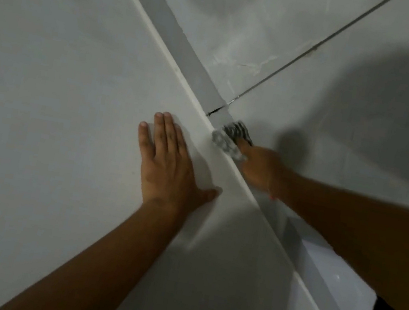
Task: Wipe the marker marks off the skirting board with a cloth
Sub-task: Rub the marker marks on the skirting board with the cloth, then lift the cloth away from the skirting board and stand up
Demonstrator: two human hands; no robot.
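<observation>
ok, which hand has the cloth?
The right hand, pressing the cloth against the skirting board. The left hand lies flat and empty on the wall.

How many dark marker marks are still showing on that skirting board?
1: a short dark mark on the grey skirting board, just beyond the cloth in the right hand. The cloth may hide others.

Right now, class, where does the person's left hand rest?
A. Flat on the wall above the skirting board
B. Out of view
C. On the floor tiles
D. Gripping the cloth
A: the left hand lies open, palm flat on the white wall, while the right hand presses the cloth to the skirting board.
</observation>
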